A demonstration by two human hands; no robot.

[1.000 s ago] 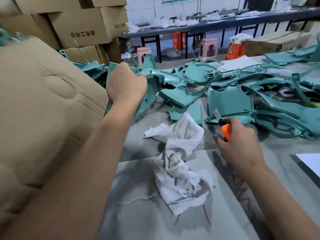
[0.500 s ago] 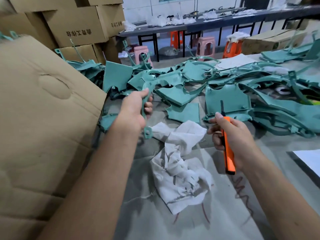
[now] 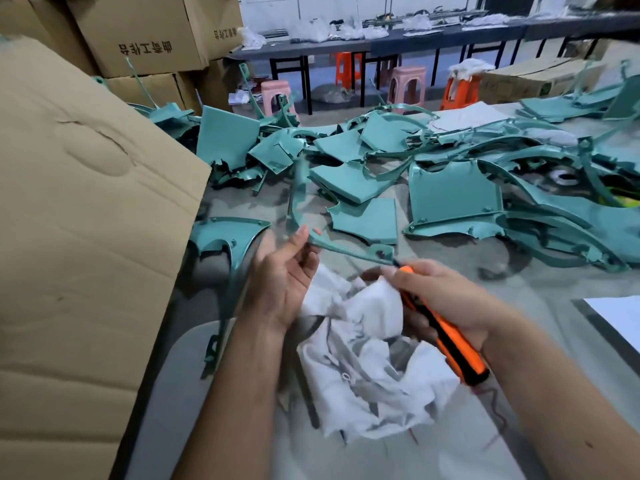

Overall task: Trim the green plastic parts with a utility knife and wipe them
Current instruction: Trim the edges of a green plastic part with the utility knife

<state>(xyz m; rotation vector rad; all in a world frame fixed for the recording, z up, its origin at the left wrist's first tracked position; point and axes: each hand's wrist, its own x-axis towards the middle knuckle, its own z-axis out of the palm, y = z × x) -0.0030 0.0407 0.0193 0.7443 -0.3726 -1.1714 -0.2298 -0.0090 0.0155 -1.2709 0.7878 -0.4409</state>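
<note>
Two hands meet over a crumpled white rag [image 3: 363, 362] on our grey tabletop [image 3: 450, 448]: our left hand [image 3: 282, 282] pinches a thin green plastic trim strip [image 3: 343, 249], while our right hand [image 3: 446, 296] has its grip wrapped round an orange utility knife [image 3: 453, 344], its tip touching the strip's right end. More green parts [image 3: 453, 199] are heaped beyond, and a cardboard box [image 3: 79, 237] stands at left.

The knife's blade tip is too blurred to make out where it meets the thin green strip [image 3: 349, 250]. The right hand [image 3: 446, 299] covers the middle of the orange utility knife [image 3: 457, 348]. The white rag [image 3: 363, 368] lies partly under both hands. The cardboard box [image 3: 86, 254] is cut off at the left edge and hides the table's left side.
</note>
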